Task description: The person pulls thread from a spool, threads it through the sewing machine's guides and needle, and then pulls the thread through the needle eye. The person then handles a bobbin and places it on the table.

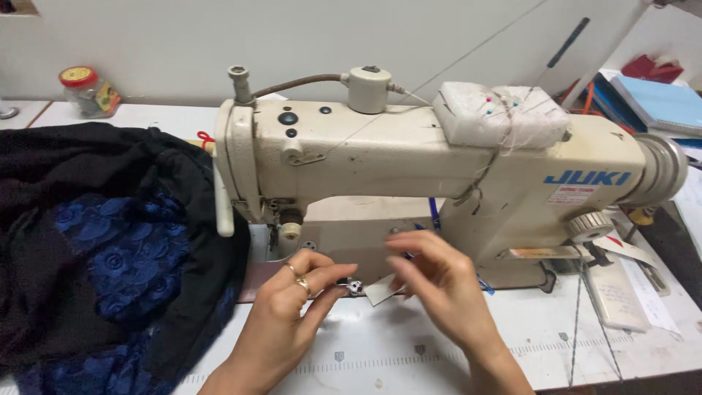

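Tiny metal bobbin (pixel 355 287) pinched between left hand (pixel 281 325) thumb and fingertips, low in front of sewing machine (pixel 439 157). Looked light, hard, smooth, easy to drop; best gripped at rim. Right hand (pixel 439 281) fingers bent close, pinching small white paper tag (pixel 380 291), just beside bobbin. Black and blue lace cloth (pixel 110 256) far left.

The sewing machine (pixel 439 168) stands on the bench (pixel 409 351) just behind the fingers (pixel 333 274); fabric (pixel 102 249) lies left of them, a pincushion (pixel 501 110) sits atop the machine.
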